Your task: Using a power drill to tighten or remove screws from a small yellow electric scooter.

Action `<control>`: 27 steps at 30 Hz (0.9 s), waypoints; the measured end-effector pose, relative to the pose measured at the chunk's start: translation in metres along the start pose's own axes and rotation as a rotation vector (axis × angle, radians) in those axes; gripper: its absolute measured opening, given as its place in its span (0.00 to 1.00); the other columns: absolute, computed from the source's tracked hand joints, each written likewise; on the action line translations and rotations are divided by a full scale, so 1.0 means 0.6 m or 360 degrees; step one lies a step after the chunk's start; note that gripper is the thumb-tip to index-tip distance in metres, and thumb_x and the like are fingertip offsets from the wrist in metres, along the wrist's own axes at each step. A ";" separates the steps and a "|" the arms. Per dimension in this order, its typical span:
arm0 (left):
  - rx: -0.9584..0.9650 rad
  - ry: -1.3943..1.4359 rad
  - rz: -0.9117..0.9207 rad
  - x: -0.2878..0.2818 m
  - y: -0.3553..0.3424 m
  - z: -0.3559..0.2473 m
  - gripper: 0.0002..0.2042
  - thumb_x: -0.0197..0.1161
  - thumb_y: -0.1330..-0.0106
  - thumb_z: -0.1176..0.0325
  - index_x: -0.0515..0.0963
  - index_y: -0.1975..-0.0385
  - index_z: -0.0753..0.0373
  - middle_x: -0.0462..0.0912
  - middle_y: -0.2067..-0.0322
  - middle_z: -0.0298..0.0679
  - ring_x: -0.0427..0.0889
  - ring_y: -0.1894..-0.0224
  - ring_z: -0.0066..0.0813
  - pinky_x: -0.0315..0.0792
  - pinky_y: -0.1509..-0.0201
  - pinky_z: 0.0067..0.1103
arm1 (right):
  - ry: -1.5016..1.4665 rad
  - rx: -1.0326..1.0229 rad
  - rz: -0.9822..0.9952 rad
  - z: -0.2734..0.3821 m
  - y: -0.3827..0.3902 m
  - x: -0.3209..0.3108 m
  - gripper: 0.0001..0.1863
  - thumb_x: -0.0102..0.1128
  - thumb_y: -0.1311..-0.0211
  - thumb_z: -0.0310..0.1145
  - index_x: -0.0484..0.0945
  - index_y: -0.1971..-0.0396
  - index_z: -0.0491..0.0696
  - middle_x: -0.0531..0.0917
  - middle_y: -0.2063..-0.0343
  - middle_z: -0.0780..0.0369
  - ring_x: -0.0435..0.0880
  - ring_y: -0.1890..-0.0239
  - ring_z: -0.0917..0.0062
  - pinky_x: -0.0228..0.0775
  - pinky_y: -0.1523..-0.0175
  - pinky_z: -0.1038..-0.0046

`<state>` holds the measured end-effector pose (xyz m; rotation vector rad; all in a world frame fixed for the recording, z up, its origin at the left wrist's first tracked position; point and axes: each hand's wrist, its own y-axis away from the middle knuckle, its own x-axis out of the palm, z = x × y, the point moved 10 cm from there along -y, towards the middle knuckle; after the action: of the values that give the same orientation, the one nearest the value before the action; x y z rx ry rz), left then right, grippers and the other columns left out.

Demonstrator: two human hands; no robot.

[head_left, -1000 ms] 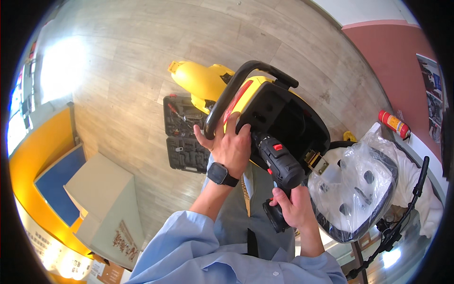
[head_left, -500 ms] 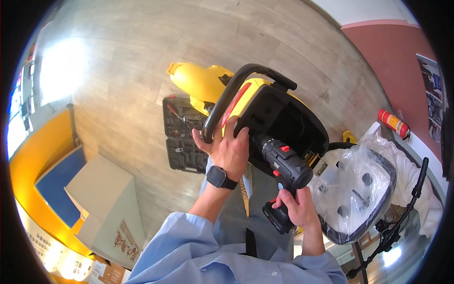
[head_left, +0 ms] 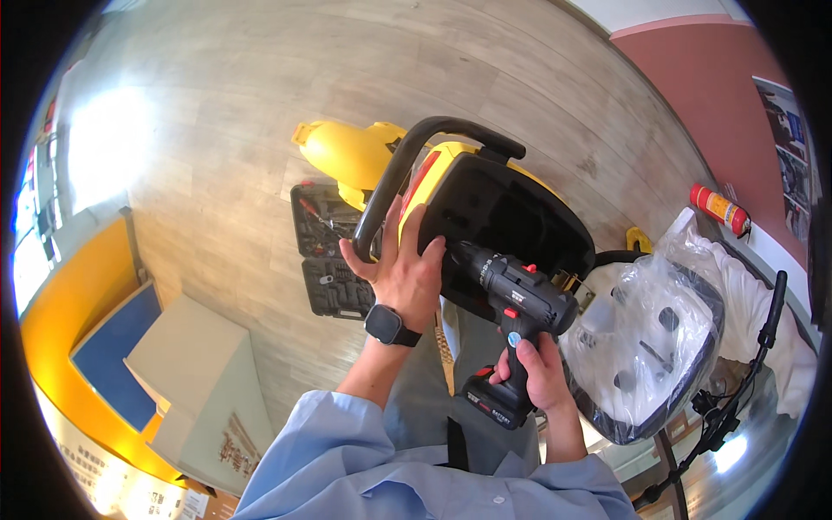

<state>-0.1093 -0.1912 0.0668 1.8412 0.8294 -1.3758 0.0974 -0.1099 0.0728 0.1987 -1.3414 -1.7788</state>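
Note:
My left hand, a dark watch at its wrist, lies with spread fingers on the near-left edge of a yellow-and-black machine part, beside its curved black handle. My right hand grips a black cordless drill with red switches and a battery base. The drill's nose points up-left at the black panel, near my left thumb; what its tip touches is hard to make out. A rounded yellow piece lies beyond the handle. An open black tool case with tools is on the floor.
At right are a plastic-wrapped padded seat, white padding, a black jointed metal bar, a red cylinder extinguisher and a pink wall. At left stand a pale box, a blue board and a yellow panel.
The drill has swung slightly, its back end moving right and its battery base left. My left hand remains on the part. The view has shifted a little.

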 end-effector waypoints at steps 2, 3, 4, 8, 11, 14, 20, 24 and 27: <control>-0.0002 0.0153 -0.0062 -0.014 -0.002 0.000 0.05 0.74 0.45 0.64 0.87 0.70 0.44 0.79 0.42 0.24 0.67 0.28 0.32 0.23 0.27 0.58 | -0.0030 -0.0071 -0.0115 0.000 0.018 -0.004 0.28 0.56 0.26 0.48 0.66 0.42 0.38 0.79 0.76 0.59 0.83 0.73 0.74 0.82 0.61 0.68; -0.0011 0.0303 -0.0121 -0.026 -0.003 0.001 0.04 0.74 0.45 0.65 0.87 0.71 0.46 0.80 0.43 0.25 0.69 0.29 0.32 0.24 0.25 0.55 | -0.0029 -0.0074 -0.0122 0.000 0.031 -0.004 0.28 0.56 0.26 0.48 0.66 0.42 0.38 0.79 0.76 0.59 0.83 0.73 0.74 0.82 0.61 0.68; -0.0028 0.0441 -0.0209 -0.045 -0.001 0.004 0.04 0.73 0.44 0.67 0.86 0.70 0.49 0.83 0.46 0.27 0.74 0.32 0.33 0.30 0.23 0.50 | -0.0036 -0.0105 -0.0129 0.003 0.046 -0.004 0.31 0.57 0.27 0.49 0.66 0.41 0.37 0.79 0.77 0.59 0.83 0.74 0.74 0.82 0.61 0.68; -0.0258 0.1164 -0.0463 -0.126 0.010 0.032 0.09 0.70 0.50 0.81 0.84 0.69 0.62 0.87 0.67 0.38 0.85 0.61 0.33 0.73 0.44 0.30 | -0.0059 -0.0122 -0.0047 0.005 0.109 -0.006 0.33 0.63 0.32 0.44 0.64 0.40 0.35 0.80 0.76 0.60 0.85 0.73 0.71 0.80 0.55 0.66; -0.0970 0.2240 -0.0127 -0.082 0.052 0.042 0.08 0.63 0.42 0.85 0.80 0.64 0.69 0.86 0.66 0.44 0.85 0.65 0.26 0.78 0.58 0.21 | -0.0119 -0.0118 0.0041 0.012 0.145 0.009 0.24 0.63 0.32 0.33 0.68 0.43 0.38 0.81 0.72 0.61 0.86 0.67 0.72 0.78 0.47 0.64; -0.1366 0.2952 0.0097 -0.047 0.069 0.022 0.08 0.60 0.41 0.86 0.76 0.63 0.68 0.85 0.65 0.46 0.84 0.66 0.28 0.77 0.59 0.21 | 0.0126 -0.0088 0.0012 0.014 0.173 0.008 0.04 0.64 0.36 0.25 0.78 0.64 0.43 0.82 0.71 0.63 0.86 0.65 0.74 0.78 0.47 0.65; -0.1439 0.3276 0.0323 -0.004 0.080 0.003 0.06 0.58 0.38 0.83 0.74 0.64 0.67 0.84 0.62 0.45 0.83 0.67 0.29 0.76 0.62 0.21 | 0.0131 -0.0236 -0.0011 0.026 0.202 0.007 0.03 0.64 0.36 0.25 0.78 0.66 0.44 0.82 0.73 0.63 0.83 0.67 0.76 0.77 0.48 0.64; -0.1615 0.3177 0.0875 0.021 0.108 -0.027 0.09 0.56 0.26 0.77 0.77 0.50 0.66 0.85 0.54 0.47 0.87 0.52 0.36 0.82 0.52 0.25 | 0.0181 -0.0307 0.0026 0.025 0.211 0.005 0.04 0.65 0.36 0.26 0.78 0.65 0.44 0.82 0.73 0.64 0.82 0.68 0.77 0.76 0.48 0.66; -0.1706 0.3359 0.0988 0.041 0.127 -0.044 0.12 0.53 0.22 0.72 0.75 0.43 0.66 0.84 0.49 0.48 0.85 0.45 0.40 0.83 0.46 0.29 | 0.0537 -0.0413 0.0017 0.029 0.213 0.001 0.07 0.62 0.36 0.28 0.75 0.63 0.41 0.81 0.75 0.61 0.83 0.73 0.72 0.77 0.55 0.62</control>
<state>-0.0278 -0.2101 0.0597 1.6262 1.1688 1.6314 0.1557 -0.1027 0.1877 0.3308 -0.8647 -1.7957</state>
